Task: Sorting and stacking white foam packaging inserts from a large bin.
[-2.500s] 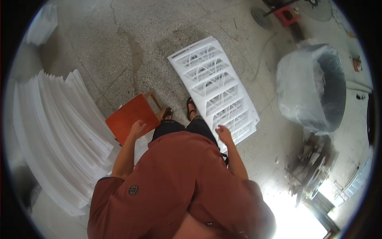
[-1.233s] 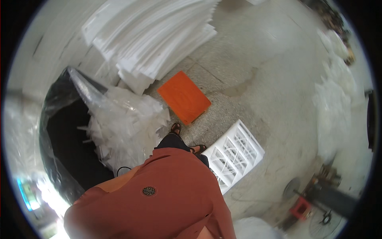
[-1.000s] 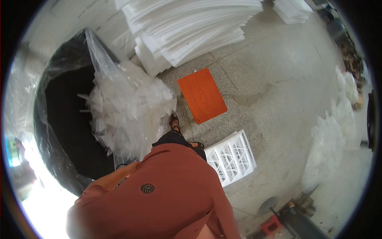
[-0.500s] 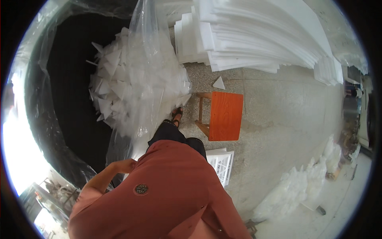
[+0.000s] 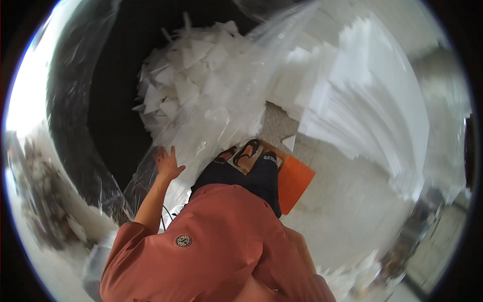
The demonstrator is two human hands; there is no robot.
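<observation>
From the head view, the person is standing with the left hand (image 5: 168, 163) held out ahead of the body on the near left, its fingers parting widely and gripping nothing that I can see. Clear film (image 5: 226, 113) is spreading just beyond it and to its right; whether the fingertips are touching that film, I can't tell. The right hand is staying out of sight, so I can't say how its fingers are standing; only a bit of the right forearm (image 5: 302, 249) is showing beside the shirt (image 5: 216, 236). Farther off, past the left hand, white scraps (image 5: 183, 83), many of them triangular, are lying heaped, with the film partly covering their right side. The black bin (image 5: 113, 116) is gaping to the left of that heap. The sandals (image 5: 246, 153) are resting near the film's right edge, and an orange stool (image 5: 296, 183) is standing just right of the legs, partly hidden by them. One loose triangle (image 5: 289, 142) is lying beyond the stool. White sheets (image 5: 372, 105) are leaning in a blurred stack on the far right.
</observation>
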